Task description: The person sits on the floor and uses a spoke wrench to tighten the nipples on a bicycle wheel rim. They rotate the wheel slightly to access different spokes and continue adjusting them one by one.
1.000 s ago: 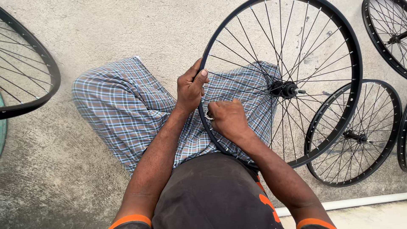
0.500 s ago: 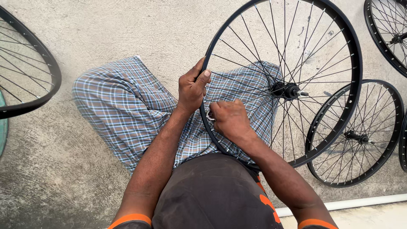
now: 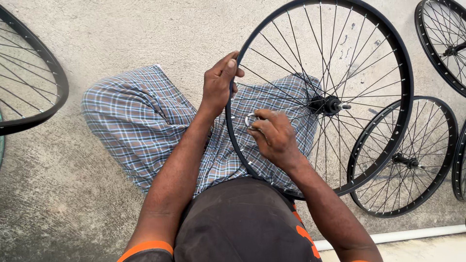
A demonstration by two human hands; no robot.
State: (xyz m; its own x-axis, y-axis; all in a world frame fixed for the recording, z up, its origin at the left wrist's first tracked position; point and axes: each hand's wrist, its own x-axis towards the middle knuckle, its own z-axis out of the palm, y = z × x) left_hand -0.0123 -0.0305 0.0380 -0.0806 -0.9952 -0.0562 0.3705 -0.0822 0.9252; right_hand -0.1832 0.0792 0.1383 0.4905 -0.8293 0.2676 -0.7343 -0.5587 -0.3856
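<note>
Gripping the black rim of a large spoked bicycle wheel (image 3: 388,58), the left hand (image 3: 219,83) closes around the near-left arc of the hoop, thumb on the outer side and fingers curled over the inner side. Right hand (image 3: 274,137) sits just inside the same rim, a little nearer, with its fingertips pinched on a small silvery tool (image 3: 250,119) pressed against the spokes close to the rim; the exact shape of that tool is too small to make out. This wheel stands tilted across the person's lap, its lower edge resting on the checked blue cloth (image 3: 141,119) that covers the folded legs, and its hub (image 3: 329,104) with a short axle lies to the right of both hands. On the right, a smaller black wheel (image 3: 405,157) lies flat on the concrete floor (image 3: 121,34), partly tucked under the big wheel's rim. Another wheel (image 3: 439,41) shows at the far right corner, and one more rim (image 3: 36,87) curves in from the left edge. A white pipe (image 3: 412,234) runs along the near right.
</note>
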